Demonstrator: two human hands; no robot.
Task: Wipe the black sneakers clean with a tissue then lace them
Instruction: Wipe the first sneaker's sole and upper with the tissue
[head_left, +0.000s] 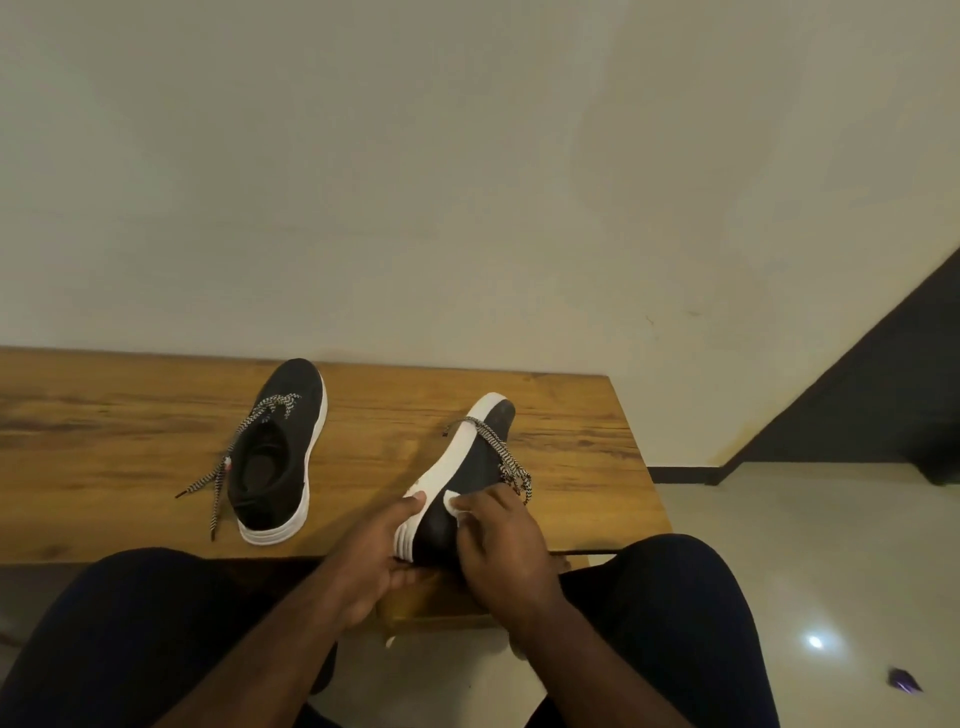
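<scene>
Two black sneakers with white soles are on a wooden bench (104, 426). The left sneaker (280, 457) stands upright, its black-and-white laces loose and trailing onto the wood. The right sneaker (467, 467) is tipped on its side, sole facing left, toe pointing away from me. My left hand (369, 556) grips its heel and sole, thumb on the white sole. My right hand (498, 551) presses a small white tissue (453, 505) against the black side near the heel. Its loose lace (506, 462) hangs over the upper.
The bench runs along a pale wall and ends at right around (644, 467). My knees sit at the bench's near edge. Pale tiled floor (805, 545) lies to the right, with a small purple object (904, 687) on it and a dark slanted structure (883, 389) beyond.
</scene>
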